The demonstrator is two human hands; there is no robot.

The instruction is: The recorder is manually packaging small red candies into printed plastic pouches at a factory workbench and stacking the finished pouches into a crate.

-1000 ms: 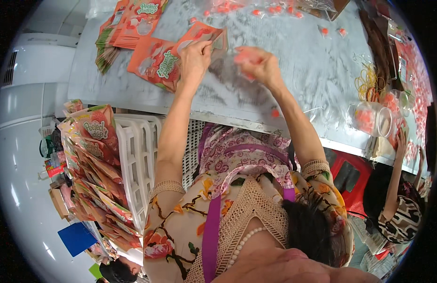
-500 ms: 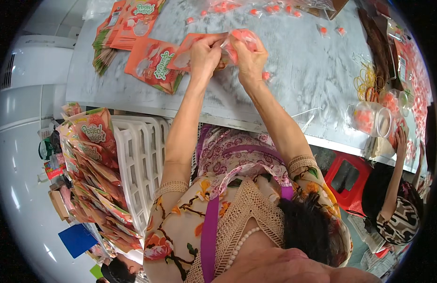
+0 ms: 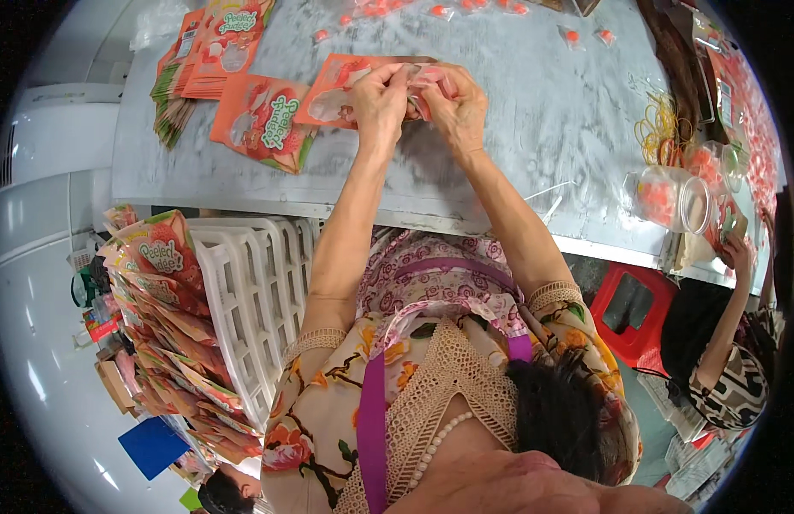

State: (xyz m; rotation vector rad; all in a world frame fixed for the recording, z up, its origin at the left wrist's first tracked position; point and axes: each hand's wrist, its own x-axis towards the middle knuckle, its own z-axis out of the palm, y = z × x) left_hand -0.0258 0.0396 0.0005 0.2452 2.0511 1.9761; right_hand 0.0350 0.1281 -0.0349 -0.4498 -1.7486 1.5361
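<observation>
Left hand point(image 3: 382, 96) and right hand point(image 3: 455, 104) both grip one orange pouch point(image 3: 341, 86) at its mouth, above the grey desk point(image 3: 534, 128); another pouch point(image 3: 264, 120) lies just left.

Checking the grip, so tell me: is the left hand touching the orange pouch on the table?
Touching. The head view shows the left hand pinching the top edge of the orange pouch, fingers overlapping it with no gap.
</observation>
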